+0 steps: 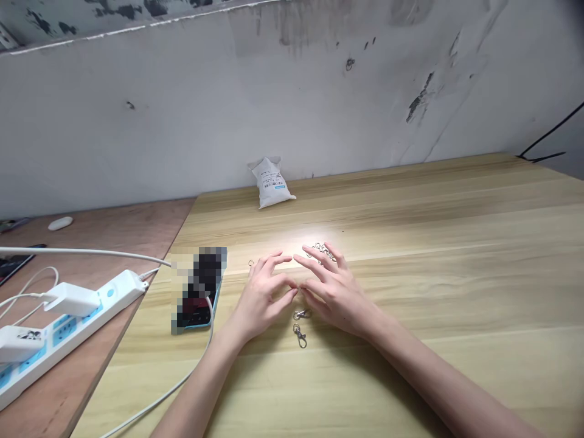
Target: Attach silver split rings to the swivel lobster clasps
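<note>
a: what are the hands doing?

b: both are open. the left hand (pixel 262 298) and the right hand (pixel 335 292) hover close together, fingers spread and gently curved, with the thumb tips nearly meeting in the middle. i can't tell if anything tiny sits between them.

a: so neither one is gripping anything?

b: nothing that i can see. two swivel clasps (pixel 300 325) lie on the pale wooden tabletop (pixel 433 292), just below the thumbs, one above the other.

a: and the other metal bits?

b: a small heap of silvery metal pieces (pixel 323 250) sits just beyond the right hand's fingertips (pixel 305 258), and a single small ring (pixel 250 263) lies just past the left hand's fingers.

a: what's around them?

b: to the left there's a phone (pixel 196 316) in a blue case, mostly pixelated, with a white cable (pixel 159 389) running from it along the tabletop. a white bag (pixel 271 182) leans against the wall (pixel 319 91). further left, a white power strip (pixel 93 322) lies on a reddish wooden table (pixel 114 225).
</note>
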Action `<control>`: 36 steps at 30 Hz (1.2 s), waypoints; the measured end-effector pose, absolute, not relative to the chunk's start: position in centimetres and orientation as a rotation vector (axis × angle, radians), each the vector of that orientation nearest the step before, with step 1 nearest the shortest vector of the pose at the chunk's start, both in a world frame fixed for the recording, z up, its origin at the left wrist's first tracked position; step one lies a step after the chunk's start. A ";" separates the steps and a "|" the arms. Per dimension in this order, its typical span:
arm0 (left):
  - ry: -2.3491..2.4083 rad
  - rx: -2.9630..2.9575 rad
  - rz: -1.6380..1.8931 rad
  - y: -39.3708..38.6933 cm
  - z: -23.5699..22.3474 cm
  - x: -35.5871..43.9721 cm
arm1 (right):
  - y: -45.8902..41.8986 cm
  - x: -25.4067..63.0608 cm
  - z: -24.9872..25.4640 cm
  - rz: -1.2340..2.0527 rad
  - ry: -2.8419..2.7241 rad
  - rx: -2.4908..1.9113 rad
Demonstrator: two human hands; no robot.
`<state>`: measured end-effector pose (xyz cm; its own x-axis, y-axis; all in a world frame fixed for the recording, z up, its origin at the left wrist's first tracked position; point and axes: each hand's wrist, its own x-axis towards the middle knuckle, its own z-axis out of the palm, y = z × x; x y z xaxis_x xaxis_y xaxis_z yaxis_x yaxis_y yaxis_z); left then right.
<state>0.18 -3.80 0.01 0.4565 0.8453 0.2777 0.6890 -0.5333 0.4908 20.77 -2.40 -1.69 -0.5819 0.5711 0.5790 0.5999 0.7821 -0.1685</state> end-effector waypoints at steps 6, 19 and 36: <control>1.161 2.123 0.801 -4.2 2.1 -0.2 | -2.5 21.1 -1.0 0.015 -2.294 -0.852; 1.455 2.535 0.696 -2.4 -0.4 -2.1 | -2.2 21.4 -1.5 0.167 -2.424 -0.792; 1.358 2.552 0.642 -3.1 0.1 -1.2 | 0.8 24.7 -2.4 0.030 -2.353 -1.158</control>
<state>-1.17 -3.15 0.10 0.4896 0.8229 0.2882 0.7451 -0.5665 0.3519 24.72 0.78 -2.38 -0.5039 0.7457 0.4358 0.7344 0.6355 -0.2384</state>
